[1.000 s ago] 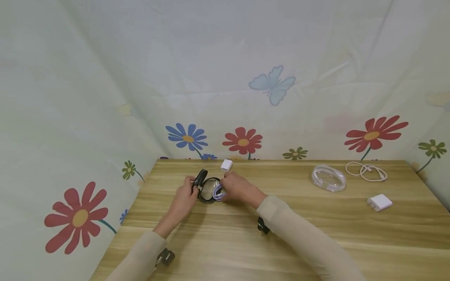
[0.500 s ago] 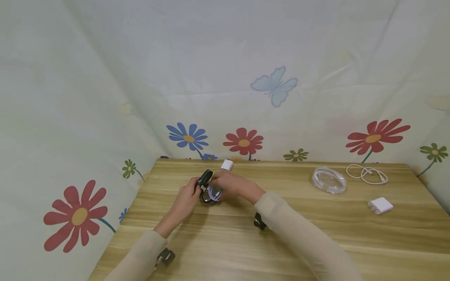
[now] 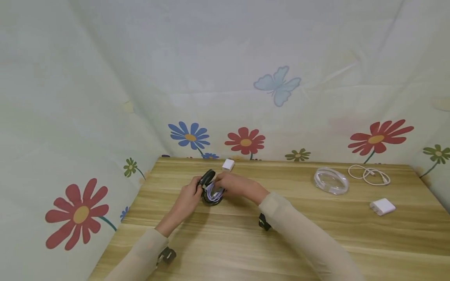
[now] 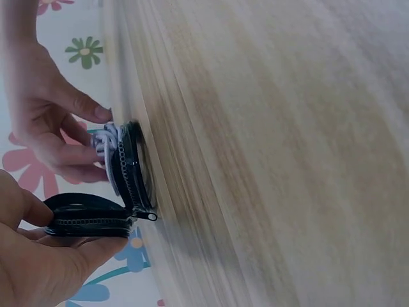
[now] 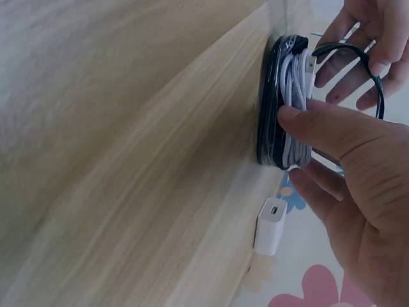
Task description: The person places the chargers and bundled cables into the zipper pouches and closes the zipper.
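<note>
Left wrist: right hand (image 4: 54, 118) pinched the coiled cable (image 4: 108, 146) (likely light, springy, best held across its loops); left hand (image 4: 48, 265) gripped the case (image 4: 133, 173).

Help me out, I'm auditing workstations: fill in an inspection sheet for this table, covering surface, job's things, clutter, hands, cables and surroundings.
Surface: wooden table, streaked grain.
Job's things: black-rimmed case, open; coiled purple cable against its lower half.
Clutter: white charger at the back; second charger and clear round case to the right.
Hands: left hand holds the black-rimmed case's raised half; right hand pinches the purple cable.
Cables: purple cable coiled; white cable looped, joined to neither charger.
Surroundings: flowered sheet behind the table.
</note>
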A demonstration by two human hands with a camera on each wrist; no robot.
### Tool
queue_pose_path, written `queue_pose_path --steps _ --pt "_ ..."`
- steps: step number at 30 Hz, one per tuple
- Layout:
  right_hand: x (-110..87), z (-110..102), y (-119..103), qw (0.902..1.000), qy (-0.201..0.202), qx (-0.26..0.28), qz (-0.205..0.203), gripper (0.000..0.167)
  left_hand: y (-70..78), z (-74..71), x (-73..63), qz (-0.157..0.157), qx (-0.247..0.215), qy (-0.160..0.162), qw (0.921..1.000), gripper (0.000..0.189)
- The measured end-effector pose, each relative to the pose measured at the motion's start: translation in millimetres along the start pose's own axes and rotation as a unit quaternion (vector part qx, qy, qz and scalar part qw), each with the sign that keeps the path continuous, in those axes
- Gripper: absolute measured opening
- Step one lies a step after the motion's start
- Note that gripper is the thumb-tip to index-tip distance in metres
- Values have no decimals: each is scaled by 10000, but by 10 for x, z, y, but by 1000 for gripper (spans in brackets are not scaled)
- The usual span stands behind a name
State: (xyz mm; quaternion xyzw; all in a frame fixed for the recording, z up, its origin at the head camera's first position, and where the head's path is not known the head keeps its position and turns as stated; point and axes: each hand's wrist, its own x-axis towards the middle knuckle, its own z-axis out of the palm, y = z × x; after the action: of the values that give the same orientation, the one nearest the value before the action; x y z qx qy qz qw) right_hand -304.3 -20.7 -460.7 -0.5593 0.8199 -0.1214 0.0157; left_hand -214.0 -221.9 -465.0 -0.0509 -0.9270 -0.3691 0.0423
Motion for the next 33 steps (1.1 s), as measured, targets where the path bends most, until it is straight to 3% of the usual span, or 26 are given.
queue_pose_path --steps 7,17,26,33 --pt "-4 26 63 9969 595 -384 -343 12 -22 -1 17 41 99 46 9999 38" --pt "78 132 27 9922 645 -1043 -239 13 -14 0 9 58 92 -63 9999 37" --pt "-46 200 44 9935 1116 -37 221 15 -36 26 11 34 7 -112 9999 38" --pt "-98 172 91 9923 1078 -258 555 13 -17 13 46 88 175 2 9998 37"
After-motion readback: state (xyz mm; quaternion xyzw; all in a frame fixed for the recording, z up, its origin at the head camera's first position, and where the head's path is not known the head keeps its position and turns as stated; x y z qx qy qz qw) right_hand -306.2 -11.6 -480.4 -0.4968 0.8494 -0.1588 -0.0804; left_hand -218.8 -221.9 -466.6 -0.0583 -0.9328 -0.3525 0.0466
